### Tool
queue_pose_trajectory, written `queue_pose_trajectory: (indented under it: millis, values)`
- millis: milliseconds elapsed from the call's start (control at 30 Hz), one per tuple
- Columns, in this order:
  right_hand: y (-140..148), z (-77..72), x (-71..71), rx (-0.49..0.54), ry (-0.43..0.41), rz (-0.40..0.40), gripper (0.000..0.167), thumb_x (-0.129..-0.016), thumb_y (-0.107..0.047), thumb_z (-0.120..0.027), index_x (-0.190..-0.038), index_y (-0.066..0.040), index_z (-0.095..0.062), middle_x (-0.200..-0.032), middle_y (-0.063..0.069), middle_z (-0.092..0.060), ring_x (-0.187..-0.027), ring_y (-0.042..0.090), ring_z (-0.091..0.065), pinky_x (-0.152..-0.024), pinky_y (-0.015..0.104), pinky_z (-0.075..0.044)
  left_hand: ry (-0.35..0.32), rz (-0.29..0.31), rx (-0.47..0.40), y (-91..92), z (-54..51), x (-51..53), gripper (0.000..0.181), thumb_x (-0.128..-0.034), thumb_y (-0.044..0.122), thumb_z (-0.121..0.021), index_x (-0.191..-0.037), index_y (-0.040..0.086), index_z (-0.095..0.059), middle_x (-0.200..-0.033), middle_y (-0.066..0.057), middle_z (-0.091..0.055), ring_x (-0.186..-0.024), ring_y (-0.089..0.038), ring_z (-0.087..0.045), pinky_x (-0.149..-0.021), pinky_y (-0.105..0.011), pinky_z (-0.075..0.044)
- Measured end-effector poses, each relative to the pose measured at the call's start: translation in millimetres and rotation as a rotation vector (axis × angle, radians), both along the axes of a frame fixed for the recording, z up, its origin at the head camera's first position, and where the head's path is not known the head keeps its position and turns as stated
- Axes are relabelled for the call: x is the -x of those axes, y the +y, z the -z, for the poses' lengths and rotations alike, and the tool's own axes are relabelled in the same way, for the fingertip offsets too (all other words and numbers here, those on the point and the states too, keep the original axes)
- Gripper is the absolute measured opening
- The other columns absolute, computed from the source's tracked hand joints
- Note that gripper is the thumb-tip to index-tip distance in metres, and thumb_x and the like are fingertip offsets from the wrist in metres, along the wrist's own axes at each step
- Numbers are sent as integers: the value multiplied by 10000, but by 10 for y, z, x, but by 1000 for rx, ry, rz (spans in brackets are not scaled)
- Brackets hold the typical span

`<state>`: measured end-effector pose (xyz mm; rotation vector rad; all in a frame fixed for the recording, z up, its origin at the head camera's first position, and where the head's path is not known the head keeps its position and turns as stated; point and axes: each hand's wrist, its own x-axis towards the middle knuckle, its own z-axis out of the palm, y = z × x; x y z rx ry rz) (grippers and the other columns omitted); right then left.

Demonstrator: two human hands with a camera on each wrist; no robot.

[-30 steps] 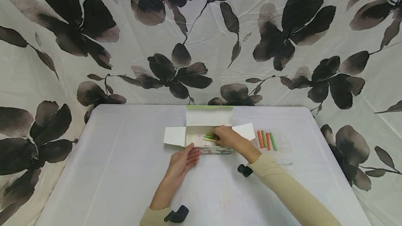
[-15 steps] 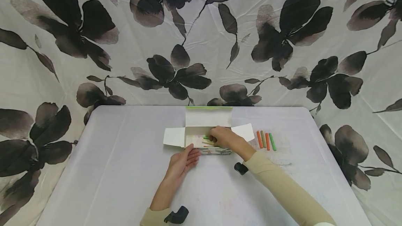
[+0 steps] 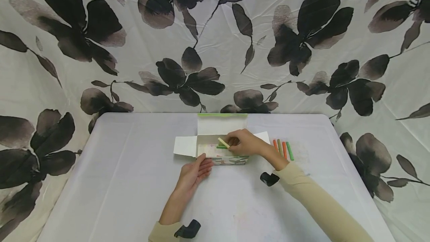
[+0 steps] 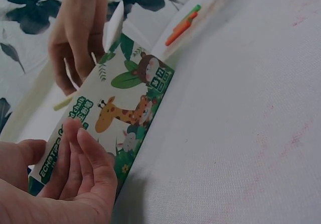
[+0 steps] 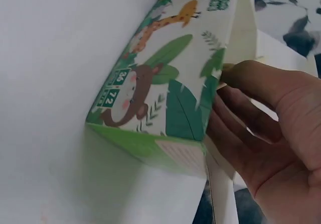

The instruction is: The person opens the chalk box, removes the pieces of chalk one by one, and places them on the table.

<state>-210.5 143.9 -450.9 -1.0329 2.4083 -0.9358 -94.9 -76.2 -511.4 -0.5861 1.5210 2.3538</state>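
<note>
A chalk box [image 3: 231, 161] with printed animals stands on the table, its lid and flaps spread. My left hand [image 3: 193, 174] grips the box's near wall at the left end; in the left wrist view the thumb is over the rim and the fingers [image 4: 90, 158] lie against the printed front. My right hand [image 3: 246, 142] pinches a pale yellow chalk stick [image 3: 223, 143] just above the box opening. Inside the box lies a green chalk stick [image 3: 221, 147]; the rest of the contents is hidden. In the right wrist view the right hand [image 5: 276, 123] reaches over the rim.
Right of the box several chalk sticks stand out in a row, among them an orange stick [image 3: 284, 150] and a green stick [image 3: 290, 151]. The box's left flap [image 3: 185, 146] sticks out sideways. A floral cloth [image 3: 215, 47] hangs behind the white table [image 3: 134, 141].
The right hand has risen out of the box and shifted slightly right, now with the yellow chalk stick between its fingers. The left hand keeps its place on the box.
</note>
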Motion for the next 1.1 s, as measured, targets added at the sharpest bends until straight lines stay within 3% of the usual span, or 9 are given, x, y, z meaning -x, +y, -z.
queue_pose_trajectory:
  millis: [300, 500, 667, 1100]
  values:
    - [339, -127, 25, 103, -81, 166, 298, -907, -61, -786, -1183, 19, -709, -1003, 83, -728, -917, 191, -690, -834, 328, -574, -4, 2, 9, 5, -20, 1, 462, -1037, 318, -643, -1226, -103, -622, -1027, -88, -751, -888, -106, -696, -771, -199, -567]
    - [598, -188, 45, 155, -135, 227, 341, -917, -117, -793, -1220, 12, -701, -1088, 116, -723, -963, 207, -701, -834, 274, -563, -4, -2, 19, 5, -14, 0, 461, -1033, 316, -649, -1213, -108, -632, -1018, -94, -749, -893, -118, -702, -763, -201, -571]
    - [806, -240, 36, 202, -188, 275, 361, -931, -127, -781, -1247, 17, -685, -1119, 144, -717, -988, 247, -713, -843, 295, -580, -3, -4, 12, 3, -4, -3, 457, -1034, 312, -648, -1209, -110, -631, -1022, -101, -747, -898, -125, -707, -766, -206, -576]
    - [1280, -286, -42, 156, -201, 443, 435, -959, -246, -758, -1318, -24, -651, -1227, 161, -686, -1132, 321, -671, -947, 452, -558, -1, 0, 16, 4, 4, -5, 443, -1040, 306, -639, -1204, -106, -637, -1036, -110, -746, -923, -140, -716, -778, -215, -581]
